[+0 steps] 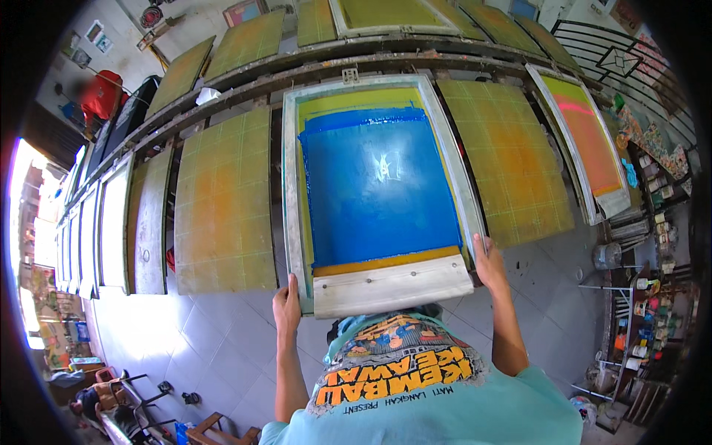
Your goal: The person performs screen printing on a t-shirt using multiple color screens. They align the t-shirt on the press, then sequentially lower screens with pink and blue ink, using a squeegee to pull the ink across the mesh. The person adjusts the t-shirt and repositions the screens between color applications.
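Note:
A screen printing frame (291, 185) lies before me, its mesh coated with blue ink (382, 200) and a yellow-green strip showing along the far end. Across its near end rests a squeegee with a pale wooden handle (393, 285) and an orange blade (386, 259). My left hand (287, 305) grips the frame's near left corner, thumb on the outer side. On the opposite side, my right hand (489, 265) holds the near right edge, thumb up along the rim. The fingers of both hands are partly hidden behind the frame.
Yellow-green printing boards (226, 200) flank the frame, the right board (512, 163) close beside it. Another framed screen with pink ink (586, 141) stands farther right. A second row of boards (248, 44) runs behind a rail. Ink containers fill a rack (638, 326) at right.

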`<state>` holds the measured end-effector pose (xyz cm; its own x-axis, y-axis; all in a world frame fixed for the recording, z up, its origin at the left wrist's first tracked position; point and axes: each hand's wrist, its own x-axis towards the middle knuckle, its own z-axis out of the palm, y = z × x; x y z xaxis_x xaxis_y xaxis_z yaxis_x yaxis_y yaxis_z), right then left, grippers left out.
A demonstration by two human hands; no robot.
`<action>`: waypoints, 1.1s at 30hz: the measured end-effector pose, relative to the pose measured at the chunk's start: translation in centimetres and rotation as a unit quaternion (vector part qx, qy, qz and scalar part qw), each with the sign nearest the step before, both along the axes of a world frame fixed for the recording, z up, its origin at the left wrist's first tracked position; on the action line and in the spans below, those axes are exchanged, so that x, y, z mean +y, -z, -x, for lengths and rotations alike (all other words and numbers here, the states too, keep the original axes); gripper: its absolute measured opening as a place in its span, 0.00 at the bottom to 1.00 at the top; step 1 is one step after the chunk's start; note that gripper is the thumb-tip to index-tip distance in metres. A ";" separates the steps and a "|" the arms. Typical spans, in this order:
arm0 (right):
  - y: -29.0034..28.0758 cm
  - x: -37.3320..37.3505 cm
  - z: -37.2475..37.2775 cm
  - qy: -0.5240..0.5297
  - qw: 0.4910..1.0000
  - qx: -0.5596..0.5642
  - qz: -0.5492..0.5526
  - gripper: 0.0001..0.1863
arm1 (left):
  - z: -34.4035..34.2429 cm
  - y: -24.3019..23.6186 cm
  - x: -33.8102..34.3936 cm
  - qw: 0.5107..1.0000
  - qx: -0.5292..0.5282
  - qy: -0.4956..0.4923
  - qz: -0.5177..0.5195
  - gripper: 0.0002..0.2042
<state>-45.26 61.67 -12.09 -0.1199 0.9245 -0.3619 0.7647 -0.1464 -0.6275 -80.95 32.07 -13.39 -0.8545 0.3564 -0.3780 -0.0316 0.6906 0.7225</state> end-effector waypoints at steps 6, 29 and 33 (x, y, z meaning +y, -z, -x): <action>-3.1 3.0 1.1 0.007 0.992 0.119 -0.026 0.43 | 1.7 -3.7 2.9 0.994 -0.015 -0.001 -0.109 0.34; -2.3 -2.1 18.3 -0.093 0.933 0.343 -0.051 0.23 | 2.8 -3.3 -14.1 0.929 0.035 -0.306 -0.204 0.24; -1.2 -9.1 25.8 -0.153 0.928 0.334 -0.063 0.33 | 6.1 -2.7 -23.6 0.918 0.047 -0.346 -0.188 0.32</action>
